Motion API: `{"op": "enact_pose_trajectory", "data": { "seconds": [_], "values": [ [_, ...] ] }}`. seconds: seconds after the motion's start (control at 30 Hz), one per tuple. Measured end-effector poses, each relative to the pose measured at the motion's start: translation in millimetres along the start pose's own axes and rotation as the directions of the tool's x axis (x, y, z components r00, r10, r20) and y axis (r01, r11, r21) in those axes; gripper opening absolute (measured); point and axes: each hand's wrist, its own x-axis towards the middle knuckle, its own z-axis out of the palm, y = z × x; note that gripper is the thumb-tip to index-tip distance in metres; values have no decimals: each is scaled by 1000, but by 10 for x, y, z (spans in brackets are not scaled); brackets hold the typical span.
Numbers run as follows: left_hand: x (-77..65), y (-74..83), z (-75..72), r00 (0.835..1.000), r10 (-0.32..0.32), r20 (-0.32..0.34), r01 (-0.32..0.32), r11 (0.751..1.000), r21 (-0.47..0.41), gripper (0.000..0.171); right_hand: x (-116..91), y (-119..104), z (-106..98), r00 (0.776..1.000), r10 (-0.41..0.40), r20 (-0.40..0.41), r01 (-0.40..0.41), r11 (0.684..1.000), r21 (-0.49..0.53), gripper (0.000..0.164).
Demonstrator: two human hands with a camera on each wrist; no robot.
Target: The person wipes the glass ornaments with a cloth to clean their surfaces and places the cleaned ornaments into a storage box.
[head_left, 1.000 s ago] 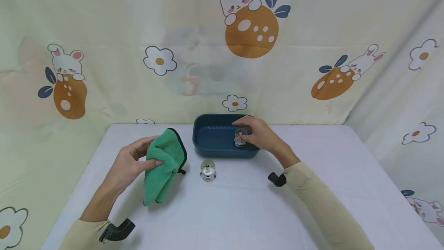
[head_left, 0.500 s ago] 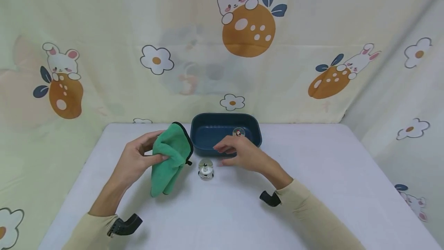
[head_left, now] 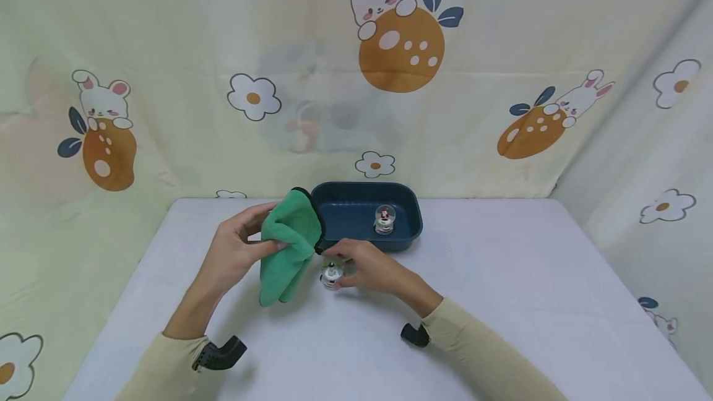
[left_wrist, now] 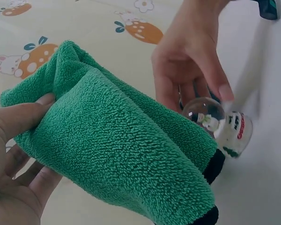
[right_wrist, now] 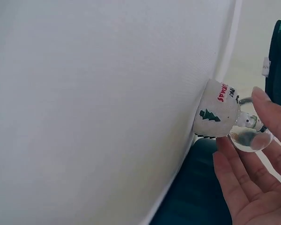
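My left hand (head_left: 236,246) pinches a folded green towel (left_wrist: 112,136) with black edging, held up left of the tray. A small snow globe (right_wrist: 213,110) with a snowman inside and a white base with a tree and red lettering stands on the table. Around its glass dome are the spread thumb and fingers of my right hand (head_left: 375,270); firm contact cannot be made out. A second snow globe (head_left: 385,219), with a red and white figure inside, is in the right part of the dark blue tray (head_left: 364,245).
The tray sits at the back of the white table (head_left: 473,302), near a hanging curtain (head_left: 473,110) printed with bunnies, oranges and flowers. The towel's lower corner hangs close beside the front snow globe.
My right hand has let go of the snow globe in the tray and come down and left to the front one. The left hand has brought the towel right and slightly up.
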Motion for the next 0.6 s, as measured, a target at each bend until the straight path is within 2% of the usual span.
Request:
{"op": "enact_pose_trajectory", "data": {
  "seconds": [0.17,0.3,0.6],
  "values": [
    [40,11,73,1000,28,-14,-29,999,-15,60,30,-3,23,1000,26,0,-26,1000,15,52],
    [72,13,115,998,54,-21,-55,998,-28,59,0,-10,-12,1000,18,-5,-18,1000,25,49],
    [117,27,198,997,69,-30,-70,997,-38,60,-194,-12,-242,995,-35,-93,34,999,-7,45]
  ]
}}
